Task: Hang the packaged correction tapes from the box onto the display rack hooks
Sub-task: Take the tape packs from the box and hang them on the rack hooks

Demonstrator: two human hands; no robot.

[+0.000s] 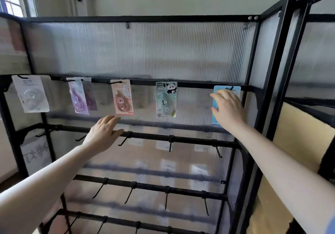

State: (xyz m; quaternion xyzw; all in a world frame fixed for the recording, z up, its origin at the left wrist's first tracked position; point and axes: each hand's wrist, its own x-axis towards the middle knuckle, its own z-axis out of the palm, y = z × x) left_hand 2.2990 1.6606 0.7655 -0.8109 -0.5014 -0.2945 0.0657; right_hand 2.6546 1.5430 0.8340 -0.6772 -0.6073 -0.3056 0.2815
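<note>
Left hand [103, 134]: fingers straight, resting on second rail, holding nothing. Right hand [227, 109]: flat against blue package [216, 105], hiding most of it. Black display rack [183, 140]: ribbed translucent back panel blurs whatever lies behind. Top rail, left to right: white package [30, 94], purple package [78, 96], pink package [122, 97], panda package [166, 99]. Lower hooks [170, 143] bare.

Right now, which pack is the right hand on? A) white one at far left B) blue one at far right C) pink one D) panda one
B: the right hand lies with relaxed fingers over the blue pack at the right end of the top rail, while the panda pack hangs untouched beside it.
</note>
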